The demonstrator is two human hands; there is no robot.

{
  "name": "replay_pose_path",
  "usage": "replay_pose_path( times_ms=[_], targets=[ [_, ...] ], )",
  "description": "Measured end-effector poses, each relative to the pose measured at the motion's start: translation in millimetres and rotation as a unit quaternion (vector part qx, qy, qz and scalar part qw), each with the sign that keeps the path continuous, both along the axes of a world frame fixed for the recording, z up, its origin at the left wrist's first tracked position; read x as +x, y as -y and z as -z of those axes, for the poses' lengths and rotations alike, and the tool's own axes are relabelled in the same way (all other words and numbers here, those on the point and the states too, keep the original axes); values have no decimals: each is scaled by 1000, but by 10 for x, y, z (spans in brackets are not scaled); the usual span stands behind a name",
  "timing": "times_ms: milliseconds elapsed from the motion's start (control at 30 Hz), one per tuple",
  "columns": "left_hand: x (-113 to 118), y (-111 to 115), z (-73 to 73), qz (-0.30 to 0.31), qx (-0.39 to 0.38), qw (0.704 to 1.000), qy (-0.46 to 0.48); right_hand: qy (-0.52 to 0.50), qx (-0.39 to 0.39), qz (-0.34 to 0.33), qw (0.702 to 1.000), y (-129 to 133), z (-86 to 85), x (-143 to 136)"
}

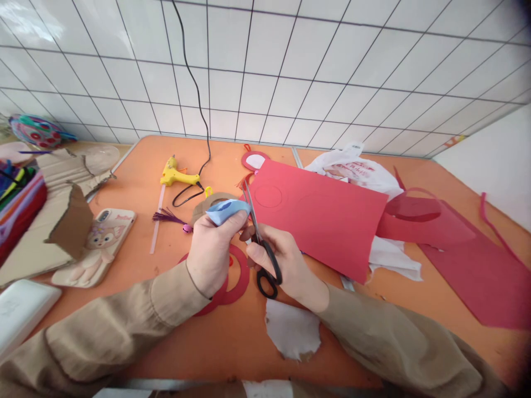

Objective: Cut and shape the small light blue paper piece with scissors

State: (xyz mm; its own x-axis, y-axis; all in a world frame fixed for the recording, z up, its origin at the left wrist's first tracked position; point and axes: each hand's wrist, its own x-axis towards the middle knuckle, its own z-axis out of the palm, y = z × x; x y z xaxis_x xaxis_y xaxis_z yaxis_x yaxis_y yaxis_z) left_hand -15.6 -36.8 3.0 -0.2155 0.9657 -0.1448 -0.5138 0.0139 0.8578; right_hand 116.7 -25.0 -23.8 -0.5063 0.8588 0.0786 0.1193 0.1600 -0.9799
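Observation:
Pinched in my left hand (212, 254) is a small light-blue piece (227, 210) with darker blue marks; whether it is paper or cloth I cannot tell. My right hand (286, 262) grips black-handled scissors (267, 262), their blades pointing up and away beside the blue piece. Below my left hand lie red paper rings (240, 282) on the orange table. A large red sheet (319, 215) with a drawn circle lies just beyond my right hand. Behind the blue piece, a brown round piece (203, 205) with a yellow loop is partly hidden.
A yellow glue gun (176, 174) with a black cord lies at the back left, near a purple tassel (170, 216). Left are a phone (99, 246), cardboard (45, 221) and a white box (25, 312). Right are a plastic bag (357, 171) and red sheets (481, 265).

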Motion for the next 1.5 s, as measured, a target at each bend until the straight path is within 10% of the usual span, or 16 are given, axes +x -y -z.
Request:
replay_pose_path(
  times_ms=[1500],
  targets=[
    [-21,-24,23,-22,-23,999,6,-37,-16,-18,999,5,-31,17]
  ],
)
